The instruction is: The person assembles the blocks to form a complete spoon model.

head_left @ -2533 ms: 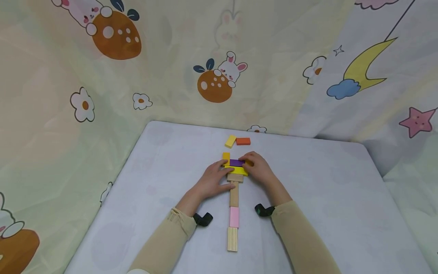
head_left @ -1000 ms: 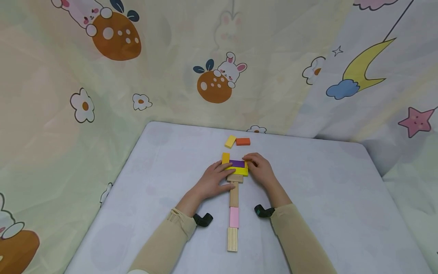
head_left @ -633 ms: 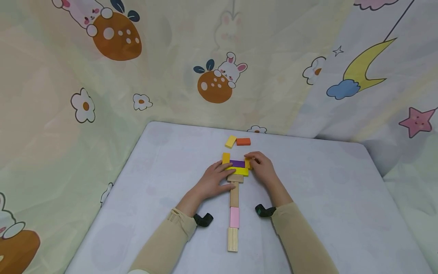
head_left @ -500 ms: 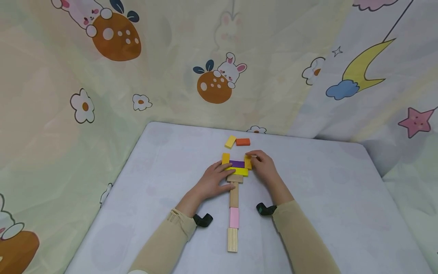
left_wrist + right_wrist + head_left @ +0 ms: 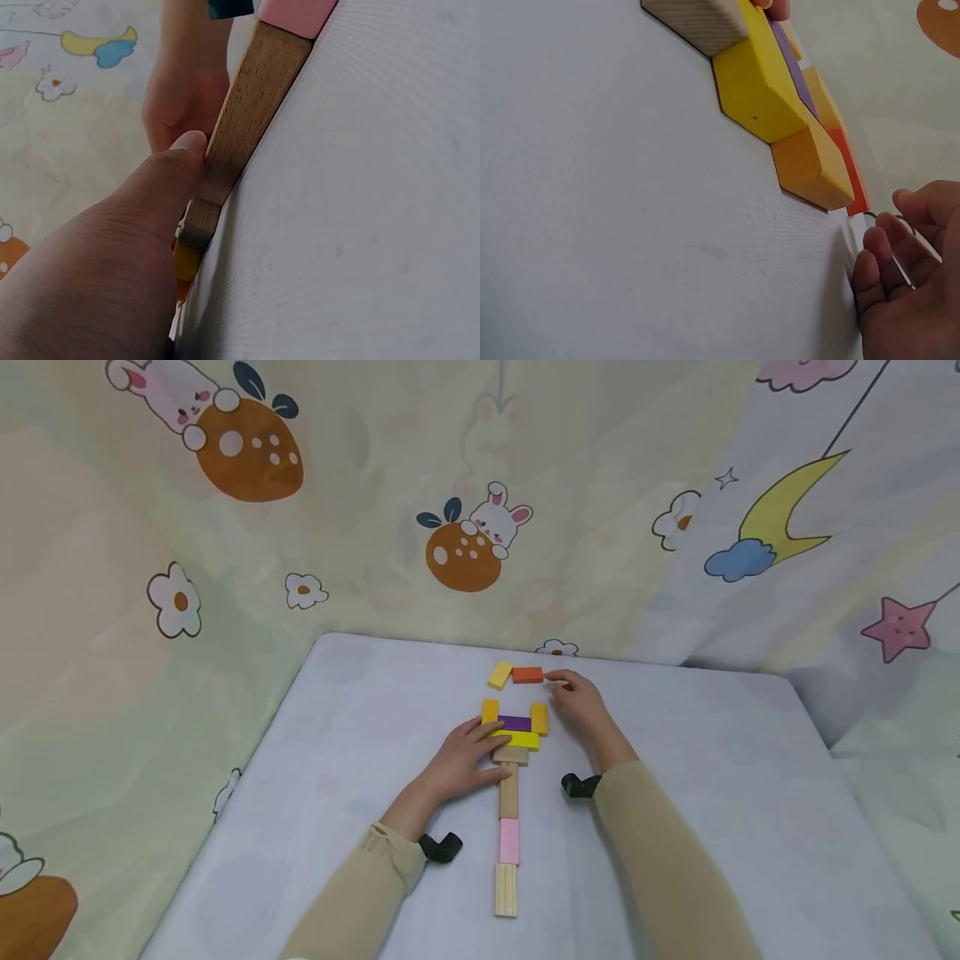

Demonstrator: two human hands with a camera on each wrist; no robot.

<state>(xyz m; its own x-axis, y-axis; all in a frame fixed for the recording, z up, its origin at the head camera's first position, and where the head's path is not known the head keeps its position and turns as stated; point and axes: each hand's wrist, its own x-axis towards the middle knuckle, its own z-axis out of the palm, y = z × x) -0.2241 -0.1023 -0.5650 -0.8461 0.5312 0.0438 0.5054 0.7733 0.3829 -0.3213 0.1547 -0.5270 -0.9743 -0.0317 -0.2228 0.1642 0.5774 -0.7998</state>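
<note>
My left hand (image 5: 459, 762) lies with straight fingers across the left side of a flat row of wooden blocks, fingertips on the bright yellow block (image 5: 525, 741) and at the purple block (image 5: 515, 723). Its thumb touches the long plain block (image 5: 251, 105). Amber-yellow blocks stand out on both sides of the purple one, left (image 5: 490, 710) and right (image 5: 539, 719). Beyond the row, my right hand (image 5: 583, 700) holds nothing, its fingers loosely bent. Its fingertips are just right of the orange-red block (image 5: 527, 675); whether they touch it I cannot tell.
Left of the orange-red block lies a slanted pale yellow block (image 5: 500, 675). Toward the person the row continues with a short plain block (image 5: 512, 757), a pink block (image 5: 509, 842) and a grooved wooden block (image 5: 506, 890). A patterned cloth hangs behind the white table (image 5: 337, 693).
My right hand has shifted the right amber block outward and upright beside the purple one, released it, and moved away toward the orange-red block. The left hand stays in place.
</note>
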